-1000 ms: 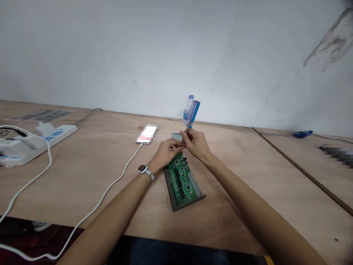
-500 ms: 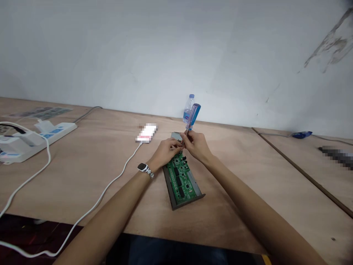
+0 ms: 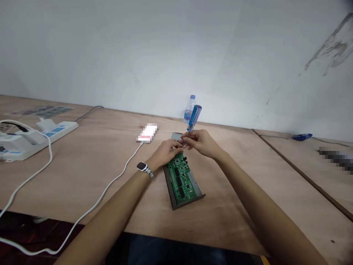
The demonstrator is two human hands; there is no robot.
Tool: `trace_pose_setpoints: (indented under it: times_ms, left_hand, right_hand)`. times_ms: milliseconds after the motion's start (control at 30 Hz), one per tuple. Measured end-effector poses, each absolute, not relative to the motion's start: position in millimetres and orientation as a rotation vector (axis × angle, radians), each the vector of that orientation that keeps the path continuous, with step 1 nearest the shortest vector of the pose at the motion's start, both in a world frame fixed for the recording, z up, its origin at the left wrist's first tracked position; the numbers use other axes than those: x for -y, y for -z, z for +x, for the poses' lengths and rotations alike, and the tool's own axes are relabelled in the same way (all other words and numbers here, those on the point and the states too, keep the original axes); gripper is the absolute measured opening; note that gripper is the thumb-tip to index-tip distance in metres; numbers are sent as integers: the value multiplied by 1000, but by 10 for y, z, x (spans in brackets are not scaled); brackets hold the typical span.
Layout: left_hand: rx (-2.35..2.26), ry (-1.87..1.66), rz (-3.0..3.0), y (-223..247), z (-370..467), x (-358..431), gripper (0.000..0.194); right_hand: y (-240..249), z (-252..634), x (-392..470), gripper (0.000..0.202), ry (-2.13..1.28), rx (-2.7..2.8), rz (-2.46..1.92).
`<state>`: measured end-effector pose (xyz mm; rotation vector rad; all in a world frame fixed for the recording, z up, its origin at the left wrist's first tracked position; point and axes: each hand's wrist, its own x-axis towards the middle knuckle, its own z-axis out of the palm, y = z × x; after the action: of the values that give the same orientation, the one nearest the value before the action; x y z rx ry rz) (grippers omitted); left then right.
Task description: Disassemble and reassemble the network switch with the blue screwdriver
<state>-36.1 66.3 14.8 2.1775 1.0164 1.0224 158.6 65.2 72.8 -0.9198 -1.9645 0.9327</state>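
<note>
A green circuit board (image 3: 180, 180) lies in a shallow dark metal tray (image 3: 169, 186), lengthwise away from me. My right hand (image 3: 202, 142) pinches the metal shaft of a screwdriver (image 3: 194, 116), whose blue and purple striped handle points up and leans slightly right. The screwdriver's tip is hidden among my fingers, over the board's far part. Resting over that same far end, my left hand (image 3: 167, 151) has its thumb and fingers drawn together beside the tip. Whatever they pinch is too small to make out. A watch (image 3: 142, 166) is on my left wrist.
A water bottle (image 3: 189, 106) stands by the wall behind the screwdriver. Left of the board lies a phone (image 3: 148, 133) on a white cable (image 3: 121, 171). A power strip (image 3: 62, 130) with plugs sits far left. A blue packet (image 3: 302, 137) is at right, past a table seam (image 3: 298, 171).
The screwdriver has turned about its own axis, its stripes now facing differently. My right hand has rolled and its fingers have shifted on the shaft. My left hand and the board stay put.
</note>
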Motion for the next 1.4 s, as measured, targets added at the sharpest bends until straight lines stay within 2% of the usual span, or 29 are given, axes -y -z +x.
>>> trace_pose_setpoints:
  times_ms: [167,367,500,633,767,933,1167,1300,1400]
  left_hand:
    - [-1030,-1111,2021,-96,-339,-674,25]
    - [-1068,-1252,1893,-63,-262,-676,30]
    - [-1072,-1262,1870,-75,-238,-677,29]
    - [-1028,-1154,1901,-112,-273,-676,27]
    - [-959,-1083,1921,-123,-306,-677,30]
    - [-975,-1245,1867,-70,-276,-689,32]
    - [-1088,-1345,1794,-74,-186,-666,31]
    - [-1054,-1260,1846,-117,-218,-657,28]
    - [-976,-1169,1910,-122,-270,-669,29]
  right_hand:
    - [-656,1512,-709,25,-839,1893,-925]
    - [-583,1429,-735,35,-472,1911,-1045]
    - [-571,1396,-720,36,-357,1889,-1095]
    - [-664,1436,-672,24,-557,1973,-1005]
    - [-747,1514,-645,28,-876,1966,-966]
    - [-688,1494,-687,19,-760,1869,-1004]
    - [-543,1365,-703,30,-428,1764,-1045]
    - [-599,1405,-669,22,-544,1847,-1020]
    - [-707,1467,-633,29,-821,1926,-971]
